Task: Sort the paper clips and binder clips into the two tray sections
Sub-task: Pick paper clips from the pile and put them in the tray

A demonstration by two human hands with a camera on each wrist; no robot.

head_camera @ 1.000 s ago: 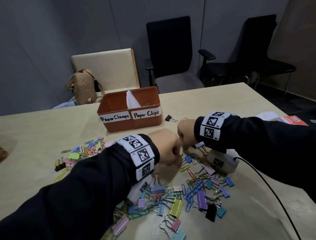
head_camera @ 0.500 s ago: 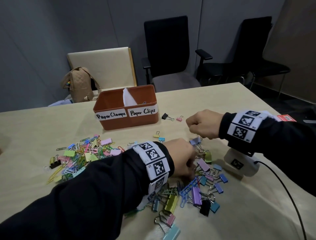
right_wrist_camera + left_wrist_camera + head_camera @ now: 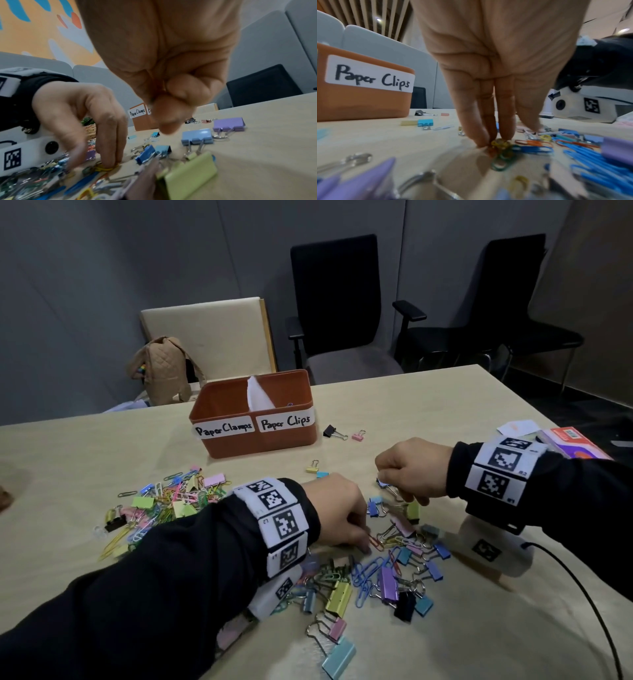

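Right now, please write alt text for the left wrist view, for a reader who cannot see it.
The left hand reaches down and pinches a yellow paper clip among paper clips on a beige table. An orange tray labelled "Paper Clips" stands at left.

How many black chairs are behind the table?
2. One black chair stands behind the orange tray; the other black chair stands further right. More may be out of view.

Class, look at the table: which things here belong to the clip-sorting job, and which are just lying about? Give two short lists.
Belongs to the job:
- tray, labelled in two sections
- paper clips
- binder clips
- left hand on the clip pile
- right hand

Just lying about:
- bag
- chairs
- cable
- cards
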